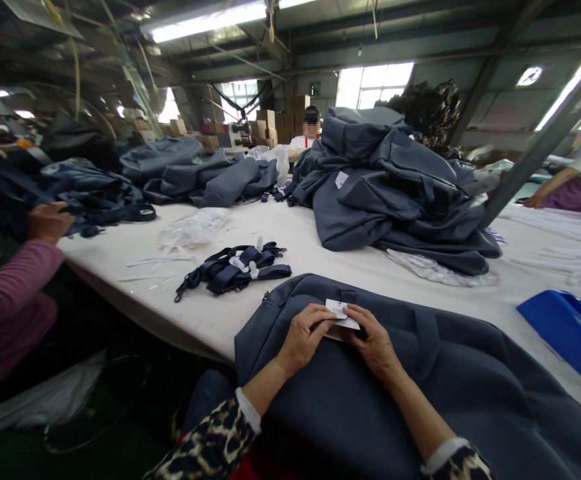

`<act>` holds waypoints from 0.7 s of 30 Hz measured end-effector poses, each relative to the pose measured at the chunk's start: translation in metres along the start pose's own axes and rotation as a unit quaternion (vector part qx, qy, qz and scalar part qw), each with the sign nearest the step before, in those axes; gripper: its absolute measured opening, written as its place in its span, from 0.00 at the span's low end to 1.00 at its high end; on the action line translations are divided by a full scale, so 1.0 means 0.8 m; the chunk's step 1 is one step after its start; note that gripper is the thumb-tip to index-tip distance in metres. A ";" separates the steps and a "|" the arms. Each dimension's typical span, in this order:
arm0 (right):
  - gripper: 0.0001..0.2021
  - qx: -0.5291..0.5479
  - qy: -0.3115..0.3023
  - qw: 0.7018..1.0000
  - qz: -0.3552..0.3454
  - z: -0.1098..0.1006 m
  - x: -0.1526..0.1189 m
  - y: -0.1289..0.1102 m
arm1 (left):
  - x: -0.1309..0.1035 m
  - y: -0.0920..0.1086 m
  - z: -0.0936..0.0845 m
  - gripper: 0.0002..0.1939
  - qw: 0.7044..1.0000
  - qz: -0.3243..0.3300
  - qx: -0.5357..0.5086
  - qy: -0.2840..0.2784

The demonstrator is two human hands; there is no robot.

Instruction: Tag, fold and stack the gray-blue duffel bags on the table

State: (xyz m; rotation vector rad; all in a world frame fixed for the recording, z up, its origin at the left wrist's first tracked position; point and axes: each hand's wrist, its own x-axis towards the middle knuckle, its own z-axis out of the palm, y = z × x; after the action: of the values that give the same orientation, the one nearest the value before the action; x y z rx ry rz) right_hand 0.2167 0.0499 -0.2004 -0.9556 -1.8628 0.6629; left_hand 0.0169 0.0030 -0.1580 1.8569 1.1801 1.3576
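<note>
leopard-print sleeves (210, 440) reached over a dark blue bag (320, 393) lying at the near edge of the white table (290, 230) — left hand (304, 337) and right hand (376, 341) close together, both pinching a small white label (337, 307) over the bag — while bundled navy straps (225, 278) lay beyond, to the left.

From my end I see a white tabletop (303, 233). Along its near side lies a large slate-blue bag (320, 400). Left of that I make out a bundle of dark straps (223, 279), thin paper strips (153, 276) and crumpled clear plastic (193, 228). Farther back I have a left heap (230, 180) and a taller right heap (365, 207) of slate-blue fabric. A blue container (565, 330) sits at far right.
</note>
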 end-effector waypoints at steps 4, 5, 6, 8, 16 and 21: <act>0.27 -0.009 -0.025 1.000 -0.005 -0.001 -0.005 -0.004 | 0.006 -0.003 0.003 0.10 0.996 -0.050 -0.060 0.047; 0.30 -0.009 -0.036 0.999 -0.003 -0.003 -0.005 -0.006 | 0.007 -0.004 0.004 0.11 0.993 -0.070 -0.077 0.063; 0.33 -0.009 -0.048 0.999 0.002 -0.004 -0.005 -0.009 | 0.009 -0.006 0.004 0.12 0.988 -0.092 -0.094 0.080; 0.37 -0.005 -0.068 0.998 0.017 -0.006 -0.006 -0.011 | 0.012 -0.007 0.005 0.14 0.979 -0.129 -0.117 0.108; 0.19 0.012 0.001 0.999 0.032 0.008 -0.006 -0.009 | 0.037 -0.001 0.001 0.13 0.955 -0.194 -0.147 0.172; 0.16 0.016 0.093 0.992 0.078 0.021 -0.002 -0.016 | 0.038 0.015 0.004 0.22 0.930 -0.260 -0.204 0.159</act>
State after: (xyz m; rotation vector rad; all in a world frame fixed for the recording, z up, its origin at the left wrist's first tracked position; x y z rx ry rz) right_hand 0.1978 0.0409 -0.1988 -1.1120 -1.6213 0.6723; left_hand 0.0271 0.0244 -0.1357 0.9670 1.3014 1.4730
